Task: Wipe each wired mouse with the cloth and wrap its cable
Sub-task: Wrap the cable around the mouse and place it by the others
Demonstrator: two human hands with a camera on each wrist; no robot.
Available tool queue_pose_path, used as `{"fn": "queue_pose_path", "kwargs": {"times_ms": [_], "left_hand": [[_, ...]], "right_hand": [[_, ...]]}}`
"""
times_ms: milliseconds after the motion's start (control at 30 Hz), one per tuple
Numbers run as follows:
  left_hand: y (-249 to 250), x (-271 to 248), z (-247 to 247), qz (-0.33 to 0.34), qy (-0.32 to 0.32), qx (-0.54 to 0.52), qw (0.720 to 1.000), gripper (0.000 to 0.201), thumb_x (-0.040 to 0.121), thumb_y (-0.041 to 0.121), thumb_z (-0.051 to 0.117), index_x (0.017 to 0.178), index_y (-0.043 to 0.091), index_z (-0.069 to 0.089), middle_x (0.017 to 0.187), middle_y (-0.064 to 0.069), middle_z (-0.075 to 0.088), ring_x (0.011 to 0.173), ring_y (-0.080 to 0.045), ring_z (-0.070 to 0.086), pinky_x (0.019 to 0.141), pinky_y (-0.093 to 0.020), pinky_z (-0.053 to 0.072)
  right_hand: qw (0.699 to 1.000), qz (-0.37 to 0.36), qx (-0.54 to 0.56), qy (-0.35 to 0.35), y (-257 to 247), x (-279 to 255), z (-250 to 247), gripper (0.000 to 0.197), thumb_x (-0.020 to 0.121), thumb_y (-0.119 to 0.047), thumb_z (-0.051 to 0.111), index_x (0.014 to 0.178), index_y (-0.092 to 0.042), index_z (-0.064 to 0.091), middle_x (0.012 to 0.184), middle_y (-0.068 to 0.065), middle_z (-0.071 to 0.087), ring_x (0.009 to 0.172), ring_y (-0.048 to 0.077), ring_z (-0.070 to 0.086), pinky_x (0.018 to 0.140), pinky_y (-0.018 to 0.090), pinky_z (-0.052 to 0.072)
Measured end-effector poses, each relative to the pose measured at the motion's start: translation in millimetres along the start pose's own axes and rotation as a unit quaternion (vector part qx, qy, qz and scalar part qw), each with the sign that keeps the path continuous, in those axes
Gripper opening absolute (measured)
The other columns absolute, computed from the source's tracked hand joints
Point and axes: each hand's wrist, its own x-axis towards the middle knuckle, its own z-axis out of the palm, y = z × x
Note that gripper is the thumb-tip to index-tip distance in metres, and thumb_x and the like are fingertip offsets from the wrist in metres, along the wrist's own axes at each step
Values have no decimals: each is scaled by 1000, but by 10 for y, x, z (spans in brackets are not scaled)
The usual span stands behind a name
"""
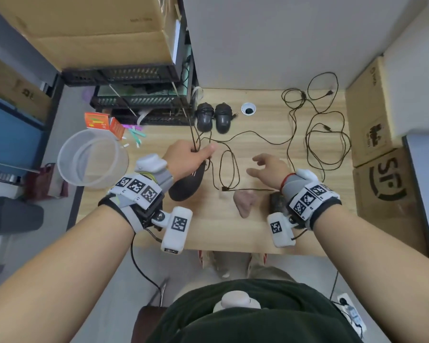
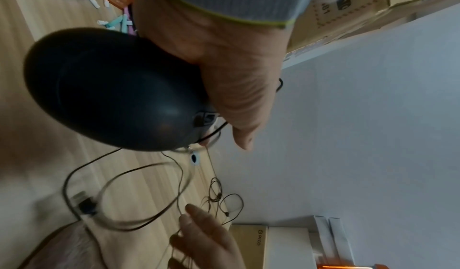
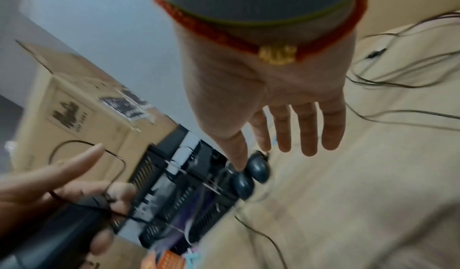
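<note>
Head view looking down, wrist views close along hands, sharing desk [image 1: 258,219]

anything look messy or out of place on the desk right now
Yes: loose black cables sprawl in tangled loops across the right side of the wooden desk, unlike the two wrapped mice at the back. Small paper scraps also lie scattered near the clear plastic tub.

Head view is evenly lit and pretty sharp, soft indoor light, barely any shadows on the tabletop [image 1: 263,219], edges bowed by the wide lens. Both wrist views are dimmer and smeary; mouse [image 2: 112,90] shows a faint sheen, cables motion-blurred.
</note>
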Motion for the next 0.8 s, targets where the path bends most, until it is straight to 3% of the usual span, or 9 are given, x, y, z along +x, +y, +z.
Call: {"fn": "queue_pose_path", "kwargs": {"times_ms": [67, 133, 300, 367, 433, 533, 600, 667, 800], "left_hand": [[97, -17, -88, 10, -11, -11, 1000, 90, 71, 90, 54, 85, 3, 73, 84, -14, 77, 81, -26, 73, 85, -39, 55], [250, -39, -202, 28, 3, -14, 1000, 93, 58, 97, 55, 72, 6, 60, 80, -17, 75, 69, -26, 71, 71, -34, 53], [637, -86, -535, 76, 24, -41, 996, 69, 71, 75, 69, 80, 7, 66, 55, 11, 57, 46, -2, 49, 55, -18, 39], [730, -62, -625, 94, 8, -20, 995, 52, 72, 61, 82, 98, 16, 73, 79, 14, 70, 68, 8, 61, 63, -11, 41], [801, -70, -703, 113, 10, 8, 994, 49, 68, 53, 90, 103, 26, 70, 102, 8, 72, 96, -3, 65, 81, -21, 46], [952, -61, -793, 141, 24, -1, 990, 54, 62, 50, 92, 104, 30, 66, 108, 1, 70, 104, -16, 64, 94, -32, 49], [1035, -61, -814, 154, 54, -34, 986, 53, 68, 49, 90, 108, 27, 65, 105, 4, 68, 101, -13, 64, 91, -30, 47], [1109, -59, -817, 151, 96, -91, 980, 46, 77, 46, 86, 109, 24, 63, 101, 4, 67, 97, -13, 65, 89, -31, 49], [1159, 51, -814, 104, 172, -214, 956, 52, 72, 63, 80, 102, 24, 64, 107, 0, 72, 101, -18, 69, 98, -44, 54]], "right_hand": [[997, -45, 36, 48, -232, -25, -235, 44, 92, -35, 64, 133, -18, 56, 131, 2, 59, 119, 21, 55, 100, 31, 42], [989, -94, 61, 95, -511, -79, -471, 38, 95, -33, 58, 131, -20, 58, 125, -2, 61, 113, 17, 57, 96, 27, 40], [949, -238, 157, 135, -1173, -246, -909, 33, 98, -21, 52, 131, -23, 56, 120, -4, 58, 100, 17, 61, 93, 35, 50], [935, -287, 159, 135, -1359, -306, -1021, 38, 98, -15, 50, 135, -26, 52, 125, -2, 56, 100, 13, 57, 87, 28, 48], [922, -337, 127, 145, -1481, -367, -1106, 46, 97, -13, 51, 139, -31, 47, 132, -2, 50, 109, 13, 54, 92, 24, 43], [914, -385, 5, 130, -1583, -289, -1237, 52, 94, -13, 58, 141, -33, 47, 143, 2, 41, 131, 15, 41, 109, 28, 34], [922, -374, -46, 84, -1609, -257, -1250, 32, 95, -18, 59, 126, -28, 60, 143, 5, 42, 136, 17, 38, 113, 28, 29], [933, -347, -67, 72, -1589, -256, -1239, 8, 98, -28, 56, 101, -26, 63, 121, 3, 58, 119, 21, 53, 101, 33, 39], [946, -303, 115, -21, -1573, -320, -1089, 32, 101, -41, 44, 92, -15, 62, 87, -1, 68, 83, 22, 64, 82, 36, 50]]}}
